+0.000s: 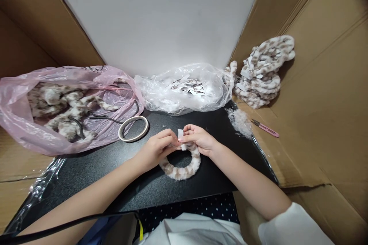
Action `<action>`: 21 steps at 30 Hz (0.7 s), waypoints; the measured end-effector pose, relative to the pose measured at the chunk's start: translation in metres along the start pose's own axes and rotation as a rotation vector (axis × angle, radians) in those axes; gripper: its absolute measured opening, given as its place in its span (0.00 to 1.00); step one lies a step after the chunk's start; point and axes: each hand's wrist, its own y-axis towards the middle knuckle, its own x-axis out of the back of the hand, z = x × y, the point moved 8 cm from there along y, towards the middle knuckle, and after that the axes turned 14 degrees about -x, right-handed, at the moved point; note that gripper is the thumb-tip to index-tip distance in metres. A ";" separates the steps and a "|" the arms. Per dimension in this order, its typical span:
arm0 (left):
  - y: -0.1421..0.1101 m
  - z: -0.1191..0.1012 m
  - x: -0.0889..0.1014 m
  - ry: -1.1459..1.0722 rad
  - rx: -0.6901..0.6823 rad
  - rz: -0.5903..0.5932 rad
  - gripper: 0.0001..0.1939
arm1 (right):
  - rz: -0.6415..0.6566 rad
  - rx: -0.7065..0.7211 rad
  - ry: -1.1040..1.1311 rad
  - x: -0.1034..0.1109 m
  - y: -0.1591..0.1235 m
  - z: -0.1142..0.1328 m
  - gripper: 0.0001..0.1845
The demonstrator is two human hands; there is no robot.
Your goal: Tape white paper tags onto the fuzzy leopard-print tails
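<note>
A curved fuzzy band (184, 170), brown and white, lies on the black tabletop (115, 176) in front of me. My left hand (158, 147) and my right hand (198, 138) meet at its upper end with fingers pinched together. Between the fingertips stands a small white strip (180, 134), which looks like tape or backing paper. Both hands are closed on the band's end and this strip.
A tape roll (133, 128) lies left of the hands. A pink bag (57, 111) holds fuzzy pieces and dark wires. A clear bag (186, 88) has paper scraps. Fuzzy bands (263, 72) are piled at right, with a fluff tuft (240, 120) and pink snips (266, 128). Cardboard walls surround the table.
</note>
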 end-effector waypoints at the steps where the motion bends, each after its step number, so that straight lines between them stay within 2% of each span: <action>1: 0.000 0.000 0.001 0.010 0.008 -0.014 0.06 | -0.001 0.002 0.012 0.000 -0.001 0.000 0.28; 5: -0.001 0.002 0.006 0.024 0.054 -0.077 0.06 | -0.005 0.055 0.001 -0.003 -0.006 0.004 0.29; 11: 0.001 0.006 0.002 -0.118 0.137 0.011 0.07 | 0.006 0.124 -0.107 -0.008 -0.012 0.008 0.28; 15: -0.003 0.012 0.006 -0.154 0.235 -0.017 0.08 | 0.048 0.170 -0.212 -0.016 -0.017 0.012 0.27; 21: -0.011 0.020 -0.002 -0.381 0.353 -0.058 0.09 | 0.062 0.226 -0.315 -0.020 -0.022 0.018 0.26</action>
